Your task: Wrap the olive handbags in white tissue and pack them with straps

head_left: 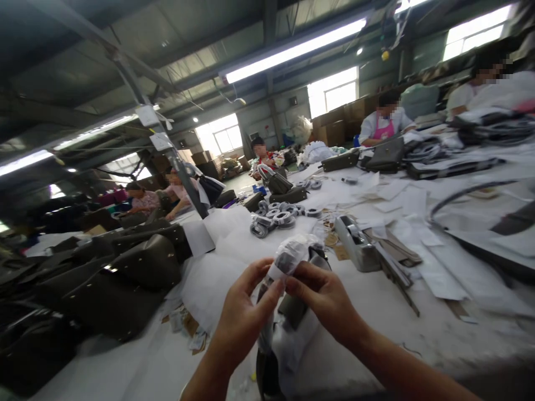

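Note:
Between my hands rises a curved bag handle wrapped in thin whitish, see-through packing material. My left hand pinches the wrapping from the left, thumb and fingers closed round a white band. From the right, my right hand grips the same wrapped handle, its thumb close to the left thumb. Below them hangs part of a dark grey-green bag, partly covered by white sheeting; my hands and forearms hide much of it.
Grey wrapped rolls or coiled straps lie ahead. A grey tape dispenser stands to the right, near paper strips. Dark bags are heaped at left beside a slanting metal post. Several co-workers sit farther back.

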`<state>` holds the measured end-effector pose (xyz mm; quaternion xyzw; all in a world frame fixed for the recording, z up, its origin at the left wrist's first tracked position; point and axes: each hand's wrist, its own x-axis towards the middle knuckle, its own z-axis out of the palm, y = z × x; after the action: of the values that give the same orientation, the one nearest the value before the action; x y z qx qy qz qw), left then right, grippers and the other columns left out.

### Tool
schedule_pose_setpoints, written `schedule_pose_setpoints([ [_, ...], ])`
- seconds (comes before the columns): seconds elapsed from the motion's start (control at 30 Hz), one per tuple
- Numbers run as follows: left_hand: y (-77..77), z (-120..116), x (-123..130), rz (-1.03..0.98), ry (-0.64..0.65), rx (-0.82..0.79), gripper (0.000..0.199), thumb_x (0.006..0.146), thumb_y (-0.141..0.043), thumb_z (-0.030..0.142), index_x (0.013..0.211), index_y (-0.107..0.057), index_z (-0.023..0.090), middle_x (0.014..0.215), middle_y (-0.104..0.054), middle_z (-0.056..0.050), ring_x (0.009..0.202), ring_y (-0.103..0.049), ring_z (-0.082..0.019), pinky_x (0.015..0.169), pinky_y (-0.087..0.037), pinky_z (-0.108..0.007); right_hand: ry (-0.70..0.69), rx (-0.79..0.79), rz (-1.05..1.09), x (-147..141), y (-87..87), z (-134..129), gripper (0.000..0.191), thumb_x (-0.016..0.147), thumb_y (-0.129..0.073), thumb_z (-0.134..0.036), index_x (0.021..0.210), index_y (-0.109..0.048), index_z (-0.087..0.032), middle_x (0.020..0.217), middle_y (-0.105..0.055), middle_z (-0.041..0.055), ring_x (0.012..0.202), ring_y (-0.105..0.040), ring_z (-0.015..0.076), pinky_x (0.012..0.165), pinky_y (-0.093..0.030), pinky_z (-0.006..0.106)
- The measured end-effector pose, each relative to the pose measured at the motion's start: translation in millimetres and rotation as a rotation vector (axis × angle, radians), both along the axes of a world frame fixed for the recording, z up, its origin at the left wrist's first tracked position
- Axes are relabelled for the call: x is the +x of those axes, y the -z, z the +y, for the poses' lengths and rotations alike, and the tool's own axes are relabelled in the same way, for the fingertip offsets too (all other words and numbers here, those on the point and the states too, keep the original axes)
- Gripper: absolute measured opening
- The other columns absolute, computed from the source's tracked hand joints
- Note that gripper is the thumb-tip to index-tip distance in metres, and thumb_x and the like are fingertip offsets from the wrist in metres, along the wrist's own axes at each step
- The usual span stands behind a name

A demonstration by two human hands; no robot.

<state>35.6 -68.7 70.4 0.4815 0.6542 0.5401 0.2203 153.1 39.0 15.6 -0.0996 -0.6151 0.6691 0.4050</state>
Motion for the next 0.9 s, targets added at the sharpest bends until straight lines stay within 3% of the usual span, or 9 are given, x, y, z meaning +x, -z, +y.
schedule_pose_setpoints([
  [0.1,5.0,5.6,2.0,-0.171,-0.048,0.013,0.05,0.079,-0.074,0.043,0.121,-0.059,0.022,0.114,-0.072,-0.008,0.107,-0.068,-0.025,0.091,-0.053,-0.033,0.086,0.284,-0.089,12.0,5.5,25.6,0.022,0.087,-0.069,-0.04,0.092,-0.078,-0.021,0.092,-0.075,0.0042,0.086,-0.068,0.0202,0.079,-0.053,0.031],
  [0.2,8.5,5.6,4.1,-0.289,-0.133,0.029,0.061,0.074,-0.077,0.046,0.125,-0.054,0.022,0.112,-0.073,-0.007,0.1,-0.07,-0.024,0.081,-0.054,-0.03,0.357,0.474,-0.286,37.9,24.5,84.4,0.022,0.09,-0.064,-0.04,0.09,-0.077,-0.022,0.094,-0.074,0.0048,0.092,-0.066,0.0214,0.089,-0.05,0.034],
  [0.27,9.9,5.0,4.5,-0.334,-0.177,0.044,0.064,0.072,-0.078,0.047,0.125,-0.053,0.023,0.111,-0.072,-0.006,0.096,-0.07,-0.023,0.077,-0.054,-0.028,0.641,0.414,-0.491,57.8,40.2,134.7,0.024,0.087,-0.064,-0.037,0.102,-0.076,-0.023,0.116,-0.071,0.0063,0.114,-0.06,0.0241,0.106,-0.041,0.037],
  [0.3,10.6,5.0,4.5,-0.35,-0.189,0.054,0.065,0.071,-0.078,0.048,0.125,-0.053,0.023,0.111,-0.072,-0.006,0.095,-0.07,-0.022,0.077,-0.054,-0.028,0.753,0.318,-0.605,66.3,47.5,159.5,0.021,0.084,-0.066,-0.034,0.099,-0.076,-0.024,0.126,-0.067,0.0056,0.128,-0.051,0.0247,0.114,-0.032,0.036],
  [0.37,12.3,5.9,3.9,-0.365,-0.208,0.076,0.065,0.07,-0.078,0.049,0.124,-0.053,0.023,0.11,-0.072,-0.005,0.094,-0.07,-0.022,0.078,-0.054,-0.028,0.799,0.221,-0.705,78.2,59.7,201.9,0.016,0.079,-0.07,-0.034,0.083,-0.077,-0.02,0.126,-0.067,0.0101,0.141,-0.036,0.03,0.12,-0.021,0.039],
  [0.47,15.3,8.0,1.8,-0.35,-0.224,0.1,0.061,0.07,-0.079,0.048,0.12,-0.055,0.023,0.11,-0.072,-0.005,0.093,-0.07,-0.021,0.078,-0.054,-0.027,0.74,0.07,-0.791,82.6,73.3,238.3,0.028,0.076,-0.072,-0.04,0.059,-0.07,-0.019,0.102,-0.074,0.0165,0.134,-0.045,0.0379,0.114,-0.029,0.047],
  [0.6,18.5,9.3,-2.0,-0.326,-0.236,0.112,0.058,0.07,-0.078,0.049,0.117,-0.057,0.022,0.11,-0.071,-0.006,0.091,-0.07,-0.022,0.078,-0.054,-0.028,0.631,-0.107,-0.777,79.6,83.3,248.7,0.043,0.079,-0.067,-0.054,0.064,-0.073,-0.014,0.102,-0.074,0.0218,0.114,-0.061,0.0394,0.1,-0.043,0.053],
  [0.7,19.2,9.4,-3.1,-0.322,-0.243,0.109,0.058,0.07,-0.078,0.05,0.116,-0.058,0.021,0.108,-0.072,-0.006,0.091,-0.071,-0.023,0.078,-0.055,-0.028,0.596,-0.165,-0.702,84.1,82.1,244.2,0.048,0.078,-0.066,-0.058,0.077,-0.077,-0.011,0.116,-0.07,0.0228,0.123,-0.056,0.0387,0.103,-0.042,0.051],
  [0.9,19.0,10.8,-1.2,-0.332,-0.257,0.088,0.058,0.07,-0.078,0.05,0.116,-0.058,0.022,0.108,-0.072,-0.006,0.092,-0.07,-0.022,0.077,-0.055,-0.027,0.621,-0.182,-0.568,106.8,86.9,213.9,0.043,0.075,-0.072,-0.056,0.093,-0.08,-0.018,0.125,-0.069,0.0131,0.126,-0.056,0.0322,0.106,-0.043,0.041],
])
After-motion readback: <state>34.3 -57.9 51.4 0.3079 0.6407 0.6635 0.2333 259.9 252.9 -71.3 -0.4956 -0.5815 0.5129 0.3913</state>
